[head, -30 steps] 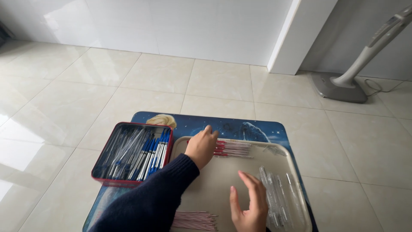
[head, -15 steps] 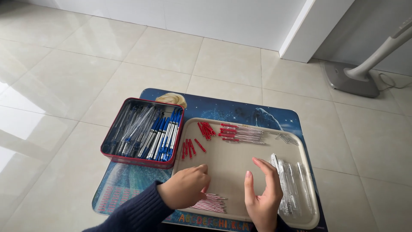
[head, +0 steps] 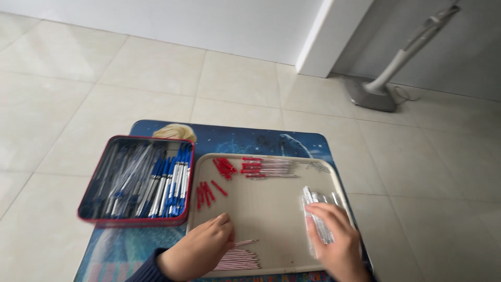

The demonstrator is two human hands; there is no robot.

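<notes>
Head view: left hand (head: 201, 249) rests curled by thin red-tipped refills (head: 241, 256) at the tray (head: 271, 209) bottom, grip unclear; right hand (head: 334, 237) lies open on clear barrels (head: 313, 209). A careless sweep could scatter them.

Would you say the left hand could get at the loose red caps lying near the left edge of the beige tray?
Probably yes. The left hand rests low on the beige tray, and the red caps lie just beyond its fingers on bare tray surface, with nothing between them.
</notes>
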